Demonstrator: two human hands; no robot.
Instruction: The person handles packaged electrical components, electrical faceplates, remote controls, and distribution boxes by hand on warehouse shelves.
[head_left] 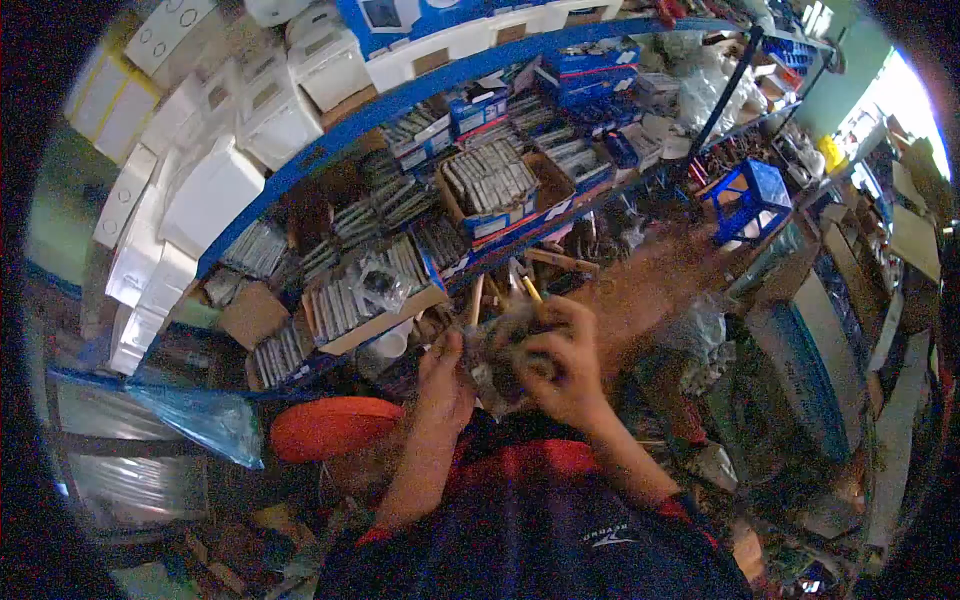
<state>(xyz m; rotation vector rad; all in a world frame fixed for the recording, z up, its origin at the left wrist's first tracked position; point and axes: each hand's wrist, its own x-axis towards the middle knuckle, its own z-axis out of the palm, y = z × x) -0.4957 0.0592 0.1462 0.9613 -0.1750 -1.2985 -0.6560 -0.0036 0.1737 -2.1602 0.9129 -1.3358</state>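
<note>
A greyish item (497, 347) is in front of the person's chest, between the two hands; it looks smeared by blur, with paler patches and no clear outline. At its 8 o'clock is the left hand (446, 382), thumb pointing up; at 3 o'clock the right hand (565, 368) has curled fingers. I cannot tell whether either hand grasps it. An open carton (487, 225) of packets lies toward 12 o'clock, a blue plastic frame (752, 203) toward 2.

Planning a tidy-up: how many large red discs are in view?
1: the red disc, below and left of the left hand in the picture. Others may be hidden.
</note>
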